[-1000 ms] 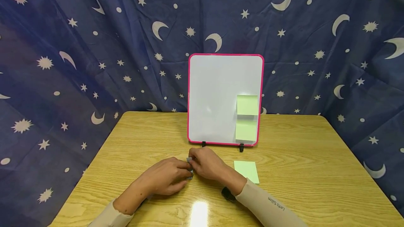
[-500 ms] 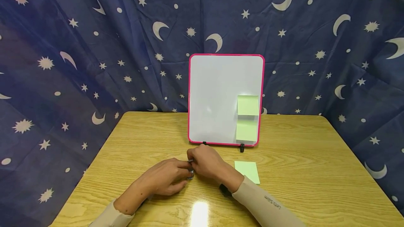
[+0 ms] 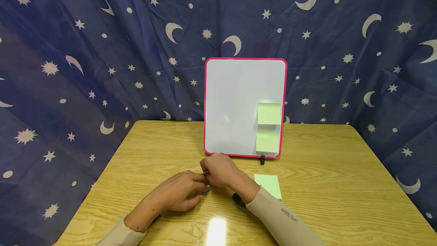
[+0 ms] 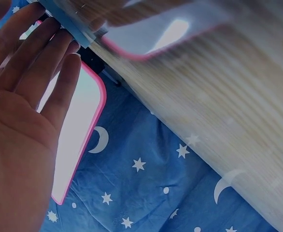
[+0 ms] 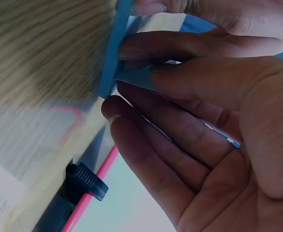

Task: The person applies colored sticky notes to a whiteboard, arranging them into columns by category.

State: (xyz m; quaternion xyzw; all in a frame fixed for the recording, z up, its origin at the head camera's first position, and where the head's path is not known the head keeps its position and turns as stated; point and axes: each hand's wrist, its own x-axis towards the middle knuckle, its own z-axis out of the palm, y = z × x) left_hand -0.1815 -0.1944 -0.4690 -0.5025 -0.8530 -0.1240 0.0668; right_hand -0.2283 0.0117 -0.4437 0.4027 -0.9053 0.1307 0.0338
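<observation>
A small blue sticky note pad (image 3: pixel 207 190) lies on the table under my hands, mostly hidden in the head view. My left hand (image 3: pixel 181 191) rests its extended fingertips on the pad, which shows as a blue strip (image 4: pixel 68 21) in the left wrist view. My right hand (image 3: pixel 220 170) pinches a thin blue sheet (image 5: pixel 137 77) between thumb and fingers. In the right wrist view that sheet slants up from the pad, whose thick edge stands out. It appears still joined to the pad; the join is hidden by fingers.
Behind the hands stands a pink-framed whiteboard (image 3: pixel 235 86) on black feet. Two pale green sticky notes (image 3: pixel 268 113) are on its lower right, one above the other. A pale green pad (image 3: pixel 269 186) lies right of my hands. A starry blue curtain (image 3: pixel 153 48) hangs behind the table.
My right hand has moved slightly left and up, with its wrist turning over, and the pinched sheet has tilted with it. My left hand has stayed on the pad.
</observation>
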